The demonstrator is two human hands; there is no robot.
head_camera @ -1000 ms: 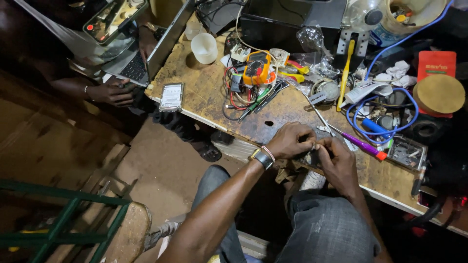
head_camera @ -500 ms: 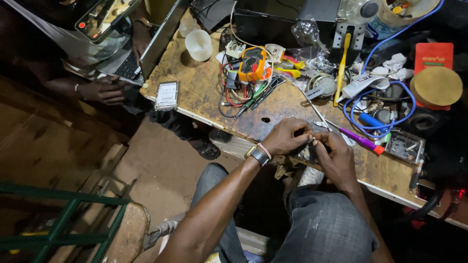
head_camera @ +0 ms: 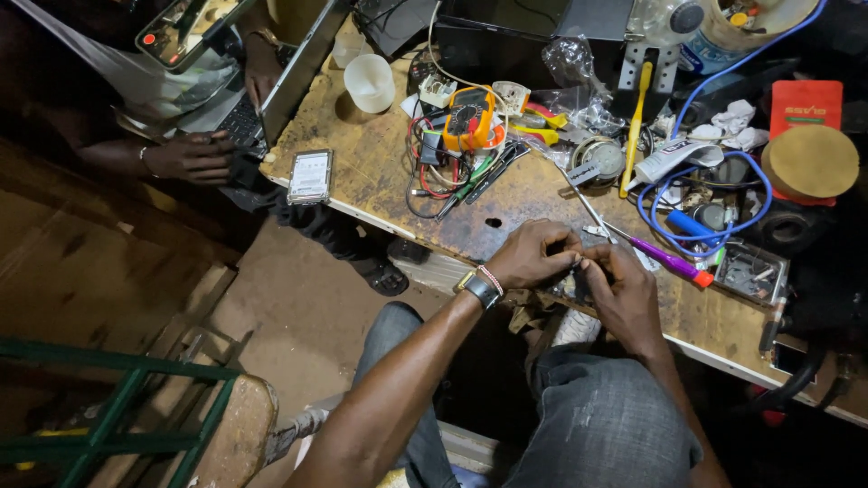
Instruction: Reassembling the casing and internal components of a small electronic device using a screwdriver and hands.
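My left hand and my right hand meet at the near edge of a worn wooden workbench. Both pinch a small dark part between the fingertips; most of it is hidden by the fingers. My left wrist wears a watch and a bead band. A purple-handled screwdriver lies just beyond my right hand, and a thin metal probe lies beyond my left.
An orange multimeter with tangled leads, a hard drive, a white cup, a blue cable coil, a yellow tool and a round wooden lid crowd the bench. Another person's hand rests on a laptop at left. A green metal frame stands below.
The view has shifted a little, so the bench sits lower and more to the right. My hands stay together on the small part, fingers barely moving.
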